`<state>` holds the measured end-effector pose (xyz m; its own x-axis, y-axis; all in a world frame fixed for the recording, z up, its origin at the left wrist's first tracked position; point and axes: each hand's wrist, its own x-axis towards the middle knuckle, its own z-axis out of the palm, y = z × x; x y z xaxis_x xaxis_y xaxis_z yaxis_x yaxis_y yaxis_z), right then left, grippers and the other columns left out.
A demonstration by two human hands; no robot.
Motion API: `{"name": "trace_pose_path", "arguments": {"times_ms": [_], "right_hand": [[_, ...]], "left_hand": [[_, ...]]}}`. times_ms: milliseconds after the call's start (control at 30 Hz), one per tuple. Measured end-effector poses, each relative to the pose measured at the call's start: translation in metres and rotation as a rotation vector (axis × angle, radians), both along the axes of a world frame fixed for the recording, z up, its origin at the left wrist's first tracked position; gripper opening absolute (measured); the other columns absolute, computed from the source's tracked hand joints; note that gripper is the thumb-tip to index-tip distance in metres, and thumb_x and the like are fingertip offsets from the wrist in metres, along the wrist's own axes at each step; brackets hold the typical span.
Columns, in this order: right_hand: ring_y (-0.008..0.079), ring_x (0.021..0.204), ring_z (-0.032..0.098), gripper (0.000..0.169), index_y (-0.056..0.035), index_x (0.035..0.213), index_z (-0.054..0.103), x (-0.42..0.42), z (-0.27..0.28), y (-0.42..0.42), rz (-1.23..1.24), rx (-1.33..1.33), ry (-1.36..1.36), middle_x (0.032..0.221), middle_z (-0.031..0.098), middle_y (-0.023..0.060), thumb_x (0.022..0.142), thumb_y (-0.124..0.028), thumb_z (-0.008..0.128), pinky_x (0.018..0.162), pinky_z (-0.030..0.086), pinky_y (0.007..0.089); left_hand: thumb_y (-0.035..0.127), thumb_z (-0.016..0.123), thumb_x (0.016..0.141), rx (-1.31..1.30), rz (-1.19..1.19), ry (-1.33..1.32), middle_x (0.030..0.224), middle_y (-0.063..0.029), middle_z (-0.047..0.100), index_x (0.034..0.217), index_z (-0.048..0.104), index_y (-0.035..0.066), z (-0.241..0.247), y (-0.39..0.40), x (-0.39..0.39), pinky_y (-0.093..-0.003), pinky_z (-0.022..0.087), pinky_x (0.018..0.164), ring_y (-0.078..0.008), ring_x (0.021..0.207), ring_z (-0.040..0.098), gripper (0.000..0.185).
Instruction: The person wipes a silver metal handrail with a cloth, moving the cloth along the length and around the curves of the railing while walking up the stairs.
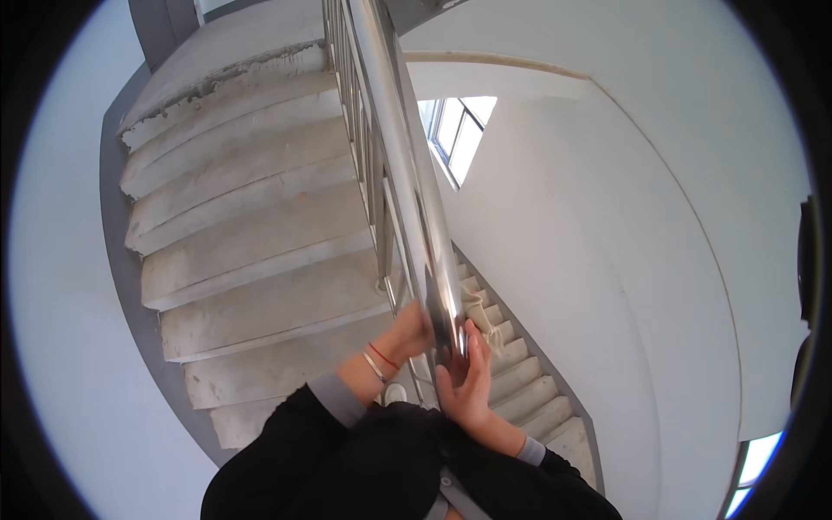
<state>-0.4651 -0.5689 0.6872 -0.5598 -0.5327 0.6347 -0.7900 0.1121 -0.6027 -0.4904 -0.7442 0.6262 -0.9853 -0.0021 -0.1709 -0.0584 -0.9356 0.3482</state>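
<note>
A polished stainless-steel handrail (426, 234) runs up and away between my hands. On its left side is my left hand (413, 330), slightly blurred, with a red string and a silver bangle at the wrist. Its fingers are partly hidden by the rail, so what they hold cannot be seen. My right hand (473, 383) is at the rail's right side, thumb and fingers apart, with nothing visible in it. Whether it touches the metal is unclear. Just beyond its fingertips, a beige cloth (482, 316) with frayed ends hangs beside the rail.
Concrete steps (260, 227) with rough edges rise on the left behind metal balusters (354, 110). To the right, a lower flight (526, 383) descends along a curved white wall (552, 214). A window (458, 133) opens in that wall. My shoe (394, 392) shows below.
</note>
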Motion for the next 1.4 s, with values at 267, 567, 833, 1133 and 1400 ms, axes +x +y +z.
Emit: {"name": "trace_pose_path", "arguments": {"times_ms": [267,567,833,1133,1400], "right_hand": [[0.0494,0.13,0.041,0.079,-0.0042,0.146,0.026,0.0,-0.001,0.003,0.025,-0.029,-0.008,0.144,0.036,0.0309,0.079,-0.002,0.068,0.106,0.035,0.0552],[0.0454,0.128,0.044,0.081,-0.002,0.146,0.026,0.002,0.009,0.003,0.047,0.017,0.027,0.142,0.041,0.0295,0.075,0.002,0.067,0.105,0.034,0.0528],[0.0449,0.13,0.043,0.082,-0.0031,0.145,0.028,-0.001,0.015,-0.003,0.033,0.077,0.096,0.143,0.043,0.0255,0.074,-0.001,0.068,0.104,0.031,0.0538],[0.0446,0.128,0.045,0.077,-0.0054,0.145,0.03,0.0,0.012,0.0,0.056,0.069,0.106,0.141,0.046,0.0234,0.079,-0.007,0.069,0.101,0.034,0.053],[0.0367,0.135,0.038,0.077,0.0002,0.148,0.025,-0.005,0.01,0.009,0.166,0.008,-0.249,0.145,0.039,0.0226,0.078,0.005,0.057,0.11,0.032,0.048]], "left_hand": [[0.033,0.048,0.098,0.008,0.064,0.186,0.102,-0.0175,0.065,0.12,0.056,0.002,0.098,-0.059,-0.047,-0.0489,0.058,0.079,-0.0306,0.09,0.067,0.039],[0.025,0.062,0.093,-0.098,-0.12,-0.097,0.107,-0.0123,0.065,0.119,0.058,0.001,-0.038,0.024,0.02,-0.0361,0.056,0.081,-0.0226,0.093,0.064,0.035],[0.025,0.054,0.099,-0.708,-0.112,-0.038,0.114,-0.01,0.064,0.119,0.059,0.001,-0.02,0.014,0.043,-0.0356,0.051,0.089,-0.02,0.104,0.062,0.032],[0.043,0.034,0.105,-0.628,0.723,-0.068,0.137,-0.0058,0.052,0.14,0.043,0.007,0.117,-0.041,0.011,-0.0372,0.039,0.107,-0.018,0.126,0.05,0.051],[0.031,0.036,0.102,-2.226,0.847,0.262,0.154,-0.0123,0.035,0.125,0.064,0.009,0.124,-0.023,0.014,-0.0482,0.018,0.118,-0.0427,0.145,0.018,0.043]]}}
